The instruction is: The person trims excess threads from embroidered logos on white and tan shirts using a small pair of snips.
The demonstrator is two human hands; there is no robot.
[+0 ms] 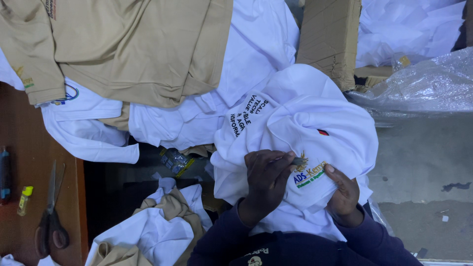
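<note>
White shirt (pixel 300 123) lies bunched in the lap, its embroidered logo (pixel 309 175) directly between both hands: left hand (pixel 266 180) pinches a small dark tool (pixel 297 161) at the stitching (nearer), while right hand (pixel 344 197) clutches the fabric just beside it.

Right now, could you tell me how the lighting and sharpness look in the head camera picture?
In the head view, even light leaves the white shirt bright but not blown out; the left hand and right hand on it look sharp; the gap below the table edge is in deep shadow; the clear plastic sheet shows soft glare; the scissors look slightly soft.
</note>
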